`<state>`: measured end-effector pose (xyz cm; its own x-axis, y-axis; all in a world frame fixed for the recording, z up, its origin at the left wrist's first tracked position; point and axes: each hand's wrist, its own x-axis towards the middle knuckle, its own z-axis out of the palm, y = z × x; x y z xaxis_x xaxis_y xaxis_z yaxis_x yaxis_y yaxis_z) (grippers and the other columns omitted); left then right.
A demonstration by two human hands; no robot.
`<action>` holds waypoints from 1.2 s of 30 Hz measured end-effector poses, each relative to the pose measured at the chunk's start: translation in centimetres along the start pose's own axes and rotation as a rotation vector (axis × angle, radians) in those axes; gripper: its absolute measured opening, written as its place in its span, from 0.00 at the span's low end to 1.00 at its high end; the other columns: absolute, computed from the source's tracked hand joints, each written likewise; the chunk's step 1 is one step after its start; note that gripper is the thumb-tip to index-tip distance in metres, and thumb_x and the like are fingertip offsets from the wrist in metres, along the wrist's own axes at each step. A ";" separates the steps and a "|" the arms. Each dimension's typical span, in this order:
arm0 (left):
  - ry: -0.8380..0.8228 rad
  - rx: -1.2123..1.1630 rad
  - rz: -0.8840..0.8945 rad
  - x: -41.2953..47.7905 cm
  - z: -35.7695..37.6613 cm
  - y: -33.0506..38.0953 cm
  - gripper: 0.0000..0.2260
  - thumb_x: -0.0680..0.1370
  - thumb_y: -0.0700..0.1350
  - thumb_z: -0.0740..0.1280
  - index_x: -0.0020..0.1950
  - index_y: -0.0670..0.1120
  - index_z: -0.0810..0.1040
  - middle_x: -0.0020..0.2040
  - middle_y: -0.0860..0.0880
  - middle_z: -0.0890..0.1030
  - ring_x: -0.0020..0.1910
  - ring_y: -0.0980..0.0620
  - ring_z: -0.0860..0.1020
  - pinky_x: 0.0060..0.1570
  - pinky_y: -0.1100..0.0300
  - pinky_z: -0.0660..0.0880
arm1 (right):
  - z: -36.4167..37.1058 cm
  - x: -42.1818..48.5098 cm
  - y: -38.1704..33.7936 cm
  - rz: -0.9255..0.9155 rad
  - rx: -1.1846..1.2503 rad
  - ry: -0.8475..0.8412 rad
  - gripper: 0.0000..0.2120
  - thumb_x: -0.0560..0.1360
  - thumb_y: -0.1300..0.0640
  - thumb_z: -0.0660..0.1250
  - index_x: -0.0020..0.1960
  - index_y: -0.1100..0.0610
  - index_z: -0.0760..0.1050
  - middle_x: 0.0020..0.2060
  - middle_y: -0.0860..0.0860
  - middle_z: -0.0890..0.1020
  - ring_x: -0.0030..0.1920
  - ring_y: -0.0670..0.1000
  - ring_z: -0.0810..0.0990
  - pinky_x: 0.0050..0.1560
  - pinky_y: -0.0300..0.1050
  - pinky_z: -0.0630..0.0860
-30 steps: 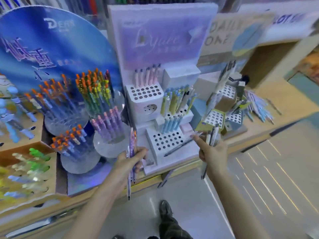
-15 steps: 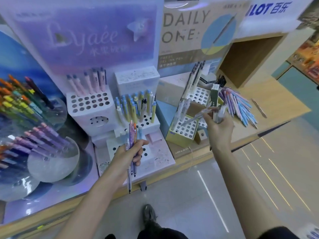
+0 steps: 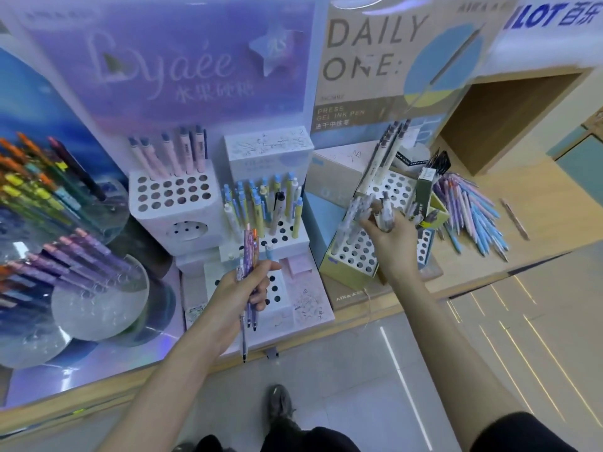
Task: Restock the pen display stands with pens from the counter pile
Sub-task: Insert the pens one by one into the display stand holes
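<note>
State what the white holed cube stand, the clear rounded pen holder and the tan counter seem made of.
White holed cube stand: matt card or plastic, dull flat faces.
Clear rounded pen holder: glossy acrylic or glass, see-through with glints.
Tan counter: wood or laminate, smooth warm-toned surface.

Wooden counter (image 3: 551,194) in front of me. White pen stand (image 3: 169,220) mid-counter. Just right of it: yellow-edged stand (image 3: 346,278). Further right: loose pile of pens (image 3: 470,207), one lone pen (image 3: 514,219) beyond. Left of the white stand: clear round holders (image 3: 98,298).
</note>
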<state>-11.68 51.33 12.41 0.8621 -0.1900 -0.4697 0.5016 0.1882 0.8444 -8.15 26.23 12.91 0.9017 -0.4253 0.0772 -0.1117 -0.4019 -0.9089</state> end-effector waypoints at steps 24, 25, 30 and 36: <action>-0.177 -0.247 0.000 -4.3 -2.5 2.4 0.10 0.78 0.45 0.61 0.52 0.41 0.77 0.30 0.52 0.70 0.23 0.58 0.62 0.22 0.67 0.63 | 5.3 -9.2 -8.2 0.136 0.457 -0.428 0.15 0.78 0.50 0.64 0.35 0.53 0.77 0.20 0.51 0.70 0.20 0.49 0.65 0.25 0.39 0.65; -0.187 -0.233 0.015 -4.7 -3.1 2.3 0.11 0.76 0.47 0.62 0.51 0.41 0.79 0.30 0.52 0.71 0.24 0.58 0.63 0.22 0.67 0.62 | 6.2 -9.6 -8.8 0.124 0.459 -0.474 0.12 0.77 0.51 0.66 0.36 0.53 0.77 0.20 0.49 0.68 0.19 0.48 0.63 0.24 0.37 0.63; -0.210 -0.161 0.046 -7.4 -7.5 2.3 0.11 0.75 0.47 0.65 0.49 0.44 0.83 0.33 0.51 0.75 0.25 0.57 0.65 0.24 0.67 0.61 | 10.4 -11.2 -12.0 0.131 0.387 -0.679 0.04 0.74 0.56 0.70 0.48 0.54 0.79 0.19 0.45 0.64 0.19 0.45 0.59 0.22 0.36 0.58; -0.210 -0.131 0.011 -10.6 -13.5 2.8 0.12 0.75 0.51 0.66 0.50 0.44 0.82 0.33 0.50 0.75 0.25 0.56 0.66 0.24 0.66 0.64 | 15.1 -14.5 -15.0 0.275 0.408 -0.899 0.06 0.73 0.56 0.71 0.39 0.56 0.77 0.18 0.49 0.61 0.19 0.48 0.57 0.23 0.38 0.55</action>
<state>-18.48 66.86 16.25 0.8407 -0.3807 -0.3852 0.5090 0.3126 0.8020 -13.24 50.68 19.28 0.8643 0.3719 -0.3386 -0.3631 -0.0045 -0.9317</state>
